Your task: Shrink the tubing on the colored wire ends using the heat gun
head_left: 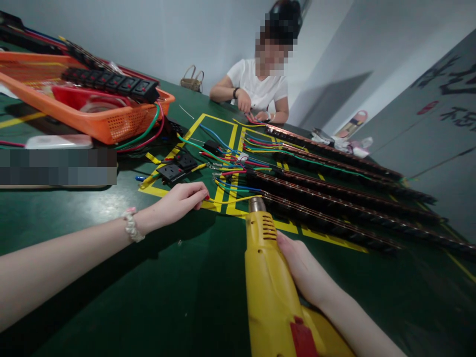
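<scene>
Between the fingertips of my left hand [188,196] is the end of a yellow wire [234,200], which runs right to a long black strip [320,215] with copper-coloured bars. My right hand [303,265] is wrapped round a yellow heat gun [269,277]. The gun's metal nozzle [256,204] points away from me and sits at the wire, close to the strip's end. Blue, green and red wires with metal ring ends fan out just beyond. Two black socket modules [173,172] lie beyond my left hand. Part of the gun's handle is hidden by my hand.
An orange basket [111,124] with a black socket strip [111,82] and red parts stands at the left. Several more strips lie side by side at the right. Yellow tape marks the green table [208,277]. Across it, a person in white [260,94] handles wires.
</scene>
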The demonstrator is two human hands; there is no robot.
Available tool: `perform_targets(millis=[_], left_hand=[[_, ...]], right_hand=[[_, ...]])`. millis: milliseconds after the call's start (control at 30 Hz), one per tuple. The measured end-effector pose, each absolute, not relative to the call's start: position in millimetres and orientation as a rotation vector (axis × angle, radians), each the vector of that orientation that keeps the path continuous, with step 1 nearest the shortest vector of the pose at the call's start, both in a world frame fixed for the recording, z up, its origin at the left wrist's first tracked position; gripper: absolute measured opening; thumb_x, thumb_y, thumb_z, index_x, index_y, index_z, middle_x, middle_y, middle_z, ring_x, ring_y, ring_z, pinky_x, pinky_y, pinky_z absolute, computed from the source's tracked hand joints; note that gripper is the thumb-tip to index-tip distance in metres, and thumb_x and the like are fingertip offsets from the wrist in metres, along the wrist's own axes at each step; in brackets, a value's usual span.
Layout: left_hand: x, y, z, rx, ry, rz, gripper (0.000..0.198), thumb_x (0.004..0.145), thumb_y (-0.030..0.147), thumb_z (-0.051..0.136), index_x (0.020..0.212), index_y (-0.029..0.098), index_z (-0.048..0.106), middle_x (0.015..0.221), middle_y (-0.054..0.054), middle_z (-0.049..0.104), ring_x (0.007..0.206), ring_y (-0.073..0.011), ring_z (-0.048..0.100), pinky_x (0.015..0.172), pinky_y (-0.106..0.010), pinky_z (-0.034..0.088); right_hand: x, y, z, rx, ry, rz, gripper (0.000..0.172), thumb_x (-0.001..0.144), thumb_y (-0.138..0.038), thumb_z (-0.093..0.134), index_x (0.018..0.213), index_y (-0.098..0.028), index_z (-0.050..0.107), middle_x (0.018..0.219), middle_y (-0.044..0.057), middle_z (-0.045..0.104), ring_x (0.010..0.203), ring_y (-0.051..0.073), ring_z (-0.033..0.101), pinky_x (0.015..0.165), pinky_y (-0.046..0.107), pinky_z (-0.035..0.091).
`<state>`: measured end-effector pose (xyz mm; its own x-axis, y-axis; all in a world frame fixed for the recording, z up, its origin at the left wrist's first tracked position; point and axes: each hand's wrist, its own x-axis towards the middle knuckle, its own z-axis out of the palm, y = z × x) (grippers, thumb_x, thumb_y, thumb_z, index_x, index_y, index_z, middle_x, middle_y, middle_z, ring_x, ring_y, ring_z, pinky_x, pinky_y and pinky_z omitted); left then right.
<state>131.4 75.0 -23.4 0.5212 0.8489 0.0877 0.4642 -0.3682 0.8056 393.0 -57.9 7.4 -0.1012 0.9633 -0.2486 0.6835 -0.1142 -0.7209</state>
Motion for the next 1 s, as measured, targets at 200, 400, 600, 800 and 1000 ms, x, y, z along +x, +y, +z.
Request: perform_targets(millis=[200, 400, 600, 800, 1000], left_hand=[[131.1, 72.8, -22.3, 2.087, 1.048, 0.643, 0.037, 0.088, 0.043, 0.033, 0.079, 0.014, 0.055, 0.066, 0.001, 0.053, 0.062, -0.0068, 0.046, 0.058, -0.019, 0.032], [138.1, 73.7, -25.0, 2.494, 1.058, 0.599, 0.040, 0.087, 0.043, 0.035, 0.070, 0.014, 0.057, 0.088, -0.001, 0.053, 0.074, -0.0079, 0.048, 0.066, -0.022, 0.036], [159.5, 91.7, -32.7, 2.755, 1.161, 0.754, 0.021, 0.085, 0.030, 0.039, 0.089, 0.016, 0.053, 0.102, -0.004, 0.052, 0.093, -0.0144, 0.048, 0.079, -0.027, 0.040], [167.8, 99.0, -37.4, 2.906, 1.169, 0.767, 0.023, 0.085, 0.026, 0.038, 0.100, 0.015, 0.050, 0.105, -0.007, 0.052, 0.101, -0.0190, 0.046, 0.087, -0.034, 0.037], [166.3, 99.5, -41.8, 2.970, 1.199, 0.720, 0.028, 0.087, 0.029, 0.034, 0.107, 0.016, 0.049, 0.113, -0.007, 0.049, 0.105, -0.0189, 0.044, 0.088, -0.034, 0.035]], right_hand=[[408.9, -50.4, 6.6, -1.863, -1.712, 1.142, 0.058, 0.089, -0.058, 0.022, 0.095, -0.014, 0.058, 0.094, 0.009, 0.063, 0.079, 0.019, 0.059, 0.070, 0.028, 0.045], [418.0, -44.8, -0.1, -1.777, -1.806, 1.203, 0.056, 0.089, -0.058, 0.023, 0.110, -0.017, 0.054, 0.109, 0.007, 0.060, 0.087, 0.019, 0.059, 0.074, 0.028, 0.046], [420.1, -40.4, 2.4, -1.760, -1.853, 1.223, 0.058, 0.087, -0.061, 0.027, 0.114, -0.018, 0.053, 0.115, 0.007, 0.056, 0.090, 0.019, 0.056, 0.083, 0.032, 0.042], [406.3, -33.7, 15.5, -1.908, -1.768, 1.383, 0.061, 0.082, -0.067, 0.033, 0.097, -0.015, 0.060, 0.089, 0.007, 0.063, 0.073, 0.016, 0.056, 0.067, 0.029, 0.044], [394.8, -29.2, 13.0, -1.912, -1.685, 1.478, 0.065, 0.081, -0.070, 0.029, 0.089, -0.015, 0.062, 0.089, 0.008, 0.064, 0.074, 0.016, 0.057, 0.067, 0.028, 0.045]])
